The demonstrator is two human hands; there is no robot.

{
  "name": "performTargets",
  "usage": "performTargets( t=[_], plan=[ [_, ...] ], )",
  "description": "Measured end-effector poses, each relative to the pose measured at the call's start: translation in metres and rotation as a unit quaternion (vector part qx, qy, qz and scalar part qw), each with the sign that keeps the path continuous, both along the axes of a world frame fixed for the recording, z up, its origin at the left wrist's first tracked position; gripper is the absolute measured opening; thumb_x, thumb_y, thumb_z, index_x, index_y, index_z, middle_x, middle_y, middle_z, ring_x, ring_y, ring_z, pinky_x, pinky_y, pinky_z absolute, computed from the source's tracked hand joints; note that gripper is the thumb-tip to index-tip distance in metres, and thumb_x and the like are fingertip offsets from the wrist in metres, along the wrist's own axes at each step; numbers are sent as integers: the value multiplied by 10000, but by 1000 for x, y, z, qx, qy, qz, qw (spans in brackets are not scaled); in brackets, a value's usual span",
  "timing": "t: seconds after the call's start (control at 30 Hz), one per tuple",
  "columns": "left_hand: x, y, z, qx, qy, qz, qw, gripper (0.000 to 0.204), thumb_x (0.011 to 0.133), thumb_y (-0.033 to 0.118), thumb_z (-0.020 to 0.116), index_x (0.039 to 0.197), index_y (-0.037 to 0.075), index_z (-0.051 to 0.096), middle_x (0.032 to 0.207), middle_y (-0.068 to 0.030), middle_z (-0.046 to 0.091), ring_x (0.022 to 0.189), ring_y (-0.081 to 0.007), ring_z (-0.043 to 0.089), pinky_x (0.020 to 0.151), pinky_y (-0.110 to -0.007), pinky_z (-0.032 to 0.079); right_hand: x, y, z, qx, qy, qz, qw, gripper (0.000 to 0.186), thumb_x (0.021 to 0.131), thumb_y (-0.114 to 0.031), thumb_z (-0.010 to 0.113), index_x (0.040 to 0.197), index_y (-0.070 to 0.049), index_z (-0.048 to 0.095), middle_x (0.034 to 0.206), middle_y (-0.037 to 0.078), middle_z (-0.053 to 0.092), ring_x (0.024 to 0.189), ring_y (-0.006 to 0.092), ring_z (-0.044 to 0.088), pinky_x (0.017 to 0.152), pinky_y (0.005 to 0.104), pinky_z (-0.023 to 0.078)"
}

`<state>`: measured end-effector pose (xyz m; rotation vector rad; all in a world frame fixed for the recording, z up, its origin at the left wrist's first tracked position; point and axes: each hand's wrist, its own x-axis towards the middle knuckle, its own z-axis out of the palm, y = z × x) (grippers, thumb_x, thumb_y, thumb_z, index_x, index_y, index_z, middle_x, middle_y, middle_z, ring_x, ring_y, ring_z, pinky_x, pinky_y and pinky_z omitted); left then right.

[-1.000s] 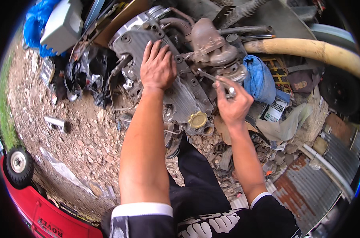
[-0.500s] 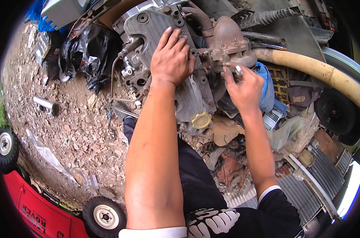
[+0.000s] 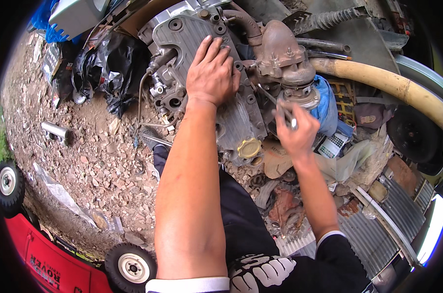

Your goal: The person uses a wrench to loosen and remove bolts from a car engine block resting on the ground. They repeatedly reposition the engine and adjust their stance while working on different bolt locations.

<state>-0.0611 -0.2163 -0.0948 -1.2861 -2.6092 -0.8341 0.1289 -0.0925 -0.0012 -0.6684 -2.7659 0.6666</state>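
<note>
left hand (image 3: 211, 77) lies flat on the engine cover (image 3: 238, 122), gripping nothing; right hand (image 3: 298, 128) curls round a metal tool (image 3: 267, 93) near the cover's right edge.

In the upper centre of the frame, the person's left hand (image 3: 211, 78) lies on the engine (image 3: 236, 117), near its yellow cap (image 3: 249, 148). Right of centre, the right hand (image 3: 299, 127) grips a metal tool (image 3: 266, 94). A pole (image 3: 378, 71) crosses the upper right; a black bag (image 3: 116, 68) lies upper left, a red car (image 3: 50, 259) stands lower left.
</note>
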Motion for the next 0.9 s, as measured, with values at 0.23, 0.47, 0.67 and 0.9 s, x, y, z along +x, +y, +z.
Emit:
performTargets(
  t=[0.23, 0.47, 0.67, 0.9],
  plan=[
    [1, 1, 3, 5, 8, 5, 1000, 226, 790, 218, 664, 911, 52, 759, 1175, -29, 716, 1305, -226, 539, 1225, -411, 295, 85, -34, -60, -7, 105, -107, 989, 196, 862, 19, 718, 1056, 46, 732, 927, 172, 760, 826, 287, 748, 729, 354, 591],
    [1, 2, 4, 5, 22, 8, 1000, 210, 794, 208, 657, 909, 64, 759, 1166, -9, 719, 1293, -217, 547, 1223, -406, 300, 103, -48, -64, -84, 187, -207, 957, 189, 929, -63, 717, 1049, 83, 723, 961, 196, 734, 791, 253, 733, 633, 333, 621],
    [3, 3, 3, -2, 35, 17, 999, 196, 816, 202, 641, 907, 75, 759, 1161, -6, 722, 1299, -213, 545, 1222, -406, 302, 57, -19, 9, -109, 65, -146, 981, 151, 918, -47, 718, 1033, 48, 741, 883, 171, 744, 740, 206, 750, 618, 299, 581],
    [2, 3, 0, 4, 44, 15, 999, 235, 809, 247, 657, 914, 67, 764, 1148, -10, 723, 1292, -203, 549, 1224, -391, 295, 0, 7, 23, -33, -6, -28, 999, 158, 840, -62, 749, 981, 10, 747, 868, 200, 726, 783, 354, 721, 693, 382, 561]
  ],
)
